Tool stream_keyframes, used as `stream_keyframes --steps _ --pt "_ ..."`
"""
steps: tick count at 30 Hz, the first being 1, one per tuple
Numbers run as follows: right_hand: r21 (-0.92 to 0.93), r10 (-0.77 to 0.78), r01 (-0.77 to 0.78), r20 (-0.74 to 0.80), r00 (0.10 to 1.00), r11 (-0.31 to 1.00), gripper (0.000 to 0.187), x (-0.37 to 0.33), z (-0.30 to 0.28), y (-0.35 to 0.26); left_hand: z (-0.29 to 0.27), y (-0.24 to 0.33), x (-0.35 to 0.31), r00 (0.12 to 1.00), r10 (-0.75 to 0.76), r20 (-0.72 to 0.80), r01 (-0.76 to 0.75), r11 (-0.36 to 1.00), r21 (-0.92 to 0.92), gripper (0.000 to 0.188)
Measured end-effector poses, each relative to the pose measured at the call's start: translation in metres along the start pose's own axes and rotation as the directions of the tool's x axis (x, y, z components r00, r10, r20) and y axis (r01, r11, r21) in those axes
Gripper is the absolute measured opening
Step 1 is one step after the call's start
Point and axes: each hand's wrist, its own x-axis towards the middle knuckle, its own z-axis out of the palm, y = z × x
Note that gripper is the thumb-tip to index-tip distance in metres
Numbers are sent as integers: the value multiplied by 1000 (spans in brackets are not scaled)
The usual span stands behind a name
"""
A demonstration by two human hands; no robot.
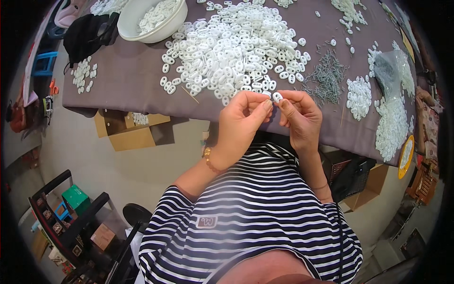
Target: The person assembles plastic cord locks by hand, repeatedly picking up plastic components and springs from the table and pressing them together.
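While the right hand [303,120] pinches a white oval piece [277,97] over the table [137,71], its long axis running roughly away from the body, the left hand [242,119] pinches another white piece [266,94] just beside it. A heap of similar pieces [231,45] crowds the space beyond; small grey pins [328,75] lie rightward. A white bowl [172,29] and a cardboard box [135,138] contain white pieces.

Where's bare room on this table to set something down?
Widest bare cloth: below the white bowl, between the small left cluster and the big pile of white pieces. A smaller strip separates that pile from the heap at upper right. Crowded: around the grey pins and the clear bag.
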Motion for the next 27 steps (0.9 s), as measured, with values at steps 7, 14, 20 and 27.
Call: stream_keyframes --steps 7,14,20,27 --pt "12 -46 46 -15 999 999 18 1 1 2 2 -4 2 1000 31 -5 -31 999 -27 16" --pt "-101 -108 105 -21 994 989 18 -2 3 3 4 -9 3 997 59 -47 -59 998 5 14" --pt "-19 0 0 -15 1000 1000 17 2 -1 4 6 -10 5 999 42 -22 -43 998 -51 14" --pt "27 64 -63 -16 998 998 17 5 0 1 6 -12 7 1000 23 5 -23 995 -101 18"
